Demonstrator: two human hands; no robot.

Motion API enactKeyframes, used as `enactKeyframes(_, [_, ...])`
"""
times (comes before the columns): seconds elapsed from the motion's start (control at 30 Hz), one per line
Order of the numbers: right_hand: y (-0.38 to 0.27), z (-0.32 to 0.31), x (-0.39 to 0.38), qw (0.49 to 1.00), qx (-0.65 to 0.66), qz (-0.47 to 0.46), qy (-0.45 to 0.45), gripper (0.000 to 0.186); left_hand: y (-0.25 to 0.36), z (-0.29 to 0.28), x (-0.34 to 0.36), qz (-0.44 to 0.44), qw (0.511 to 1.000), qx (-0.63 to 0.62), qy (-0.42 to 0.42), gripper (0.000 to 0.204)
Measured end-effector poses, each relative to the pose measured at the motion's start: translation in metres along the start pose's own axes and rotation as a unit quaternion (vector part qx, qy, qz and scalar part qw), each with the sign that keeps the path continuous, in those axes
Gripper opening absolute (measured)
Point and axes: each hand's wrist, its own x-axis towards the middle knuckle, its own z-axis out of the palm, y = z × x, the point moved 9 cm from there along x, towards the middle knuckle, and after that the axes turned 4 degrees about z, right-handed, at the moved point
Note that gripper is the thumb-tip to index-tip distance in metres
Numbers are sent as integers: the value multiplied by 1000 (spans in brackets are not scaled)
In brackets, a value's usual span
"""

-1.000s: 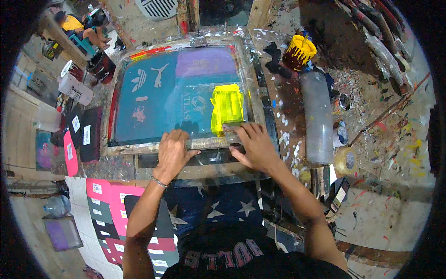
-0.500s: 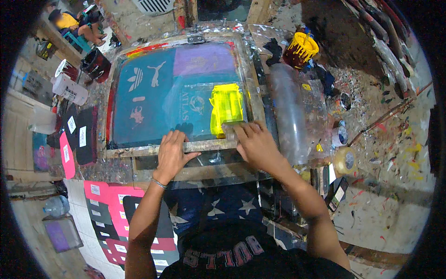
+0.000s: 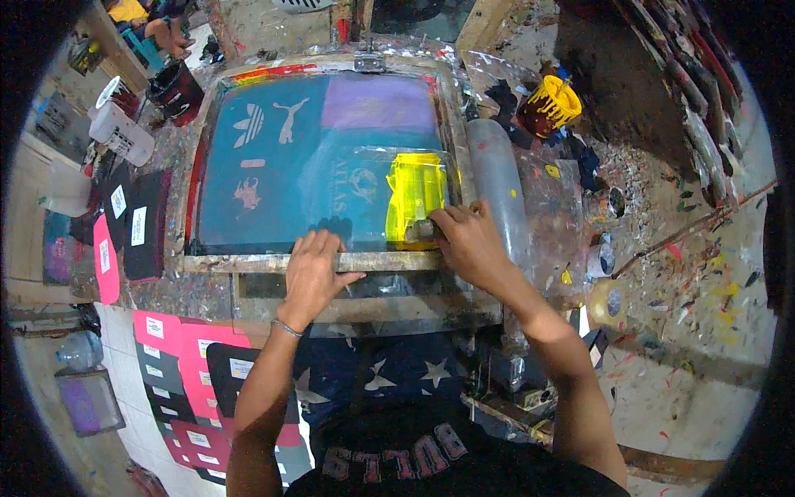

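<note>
A wooden-framed printing screen (image 3: 240, 215) has a teal surface, a lilac patch and pale designs. Yellow ink (image 3: 414, 182) covers a patch at its right. My left hand (image 3: 319, 273) rests on the near wooden edge, thumb apart from the fingers, which reach onto the screen. With my right hand (image 3: 472, 240) I grip a small squeegee (image 3: 421, 229) at the lower end of the ink. A long clear cylinder (image 3: 497, 174) lies just right of the screen.
A yellow paint tub (image 3: 551, 105) stands back right, dark buckets (image 3: 174, 91) and a white bottle (image 3: 116, 132) at left. Tape rolls (image 3: 604, 302) lie at right. Pink and dark pieces (image 3: 203, 364) lie below at left. A seated person (image 3: 149, 29) is at top left.
The clear cylinder has shifted left, closer to the screen. My right hand and squeegee have moved slightly within the yellow patch. My left hand remains on the frame's near edge.
</note>
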Motion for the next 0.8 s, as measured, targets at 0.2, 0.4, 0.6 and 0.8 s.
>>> enactKeyframes(0.2, [36,0,67,996,16,-16,81,28,0,-1,1,5,1000,1,-7,54])
enactKeyframes(0.4, [75,9,117,997,58,57,2,21,-2,0,3,-1,1000,-2,-3,53])
enactKeyframes(0.6, [19,13,41,998,48,-1,31,21,-4,2,-2,-7,1000,6,-15,53])
enactKeyframes(0.8, [-6,4,-5,1000,9,1,12,24,7,-7,-3,25,999,9,27,50])
